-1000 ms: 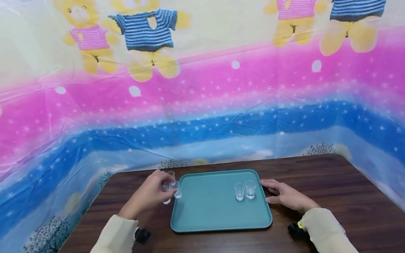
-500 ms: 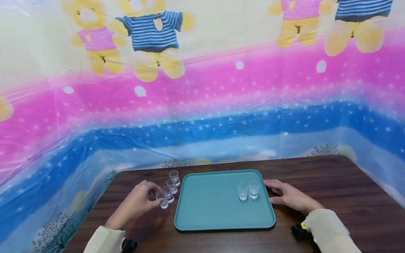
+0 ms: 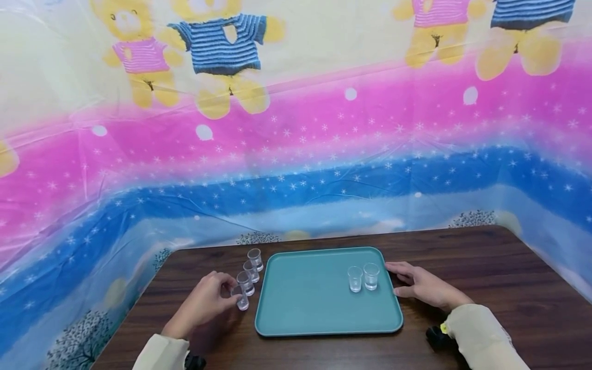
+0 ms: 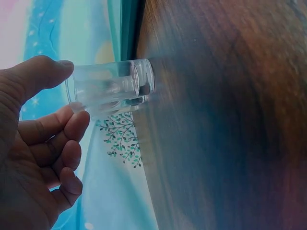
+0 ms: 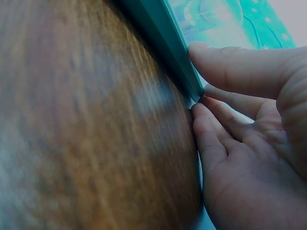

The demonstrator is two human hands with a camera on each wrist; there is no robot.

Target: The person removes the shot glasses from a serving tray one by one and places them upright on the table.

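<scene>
Near shot glass (image 3: 241, 300): while the left hand (image 3: 203, 300) pinches it at the rim, it sits left of the green tray (image 3: 300, 303), last in the row toward the person. Base on or just above the counter (image 3: 485, 277); can't tell which.
Glass handling: probably light and stiff. Walls look smooth, so likely slippery if wet. Glass or hard plastic unclear; treat as breakable.
Hold point: wall just under the flared rim, thumb opposite index. Taper should help stop slip; gentle squeeze, lip is likely the weak spot.
Left fingers: thumb on one side of the rim, index on the other.
Rest of row: second shot glass (image 3: 245, 284), third shot glass (image 3: 251, 272), far shot glass (image 3: 255, 260), all upright on the counter; too close-set to say whether they touch.
Glass contents: clear at the bottoms; liquid or thick base, can't tell.
Green tray: low rim, carries left tray glass (image 3: 355, 280) and right tray glass (image 3: 371, 277), upright, side by side toward its right edge. Likely rigid, could slide if bumped.
Right hand (image 3: 425, 288): fingers extended against tray's right edge, not wrapped round anything.
</scene>
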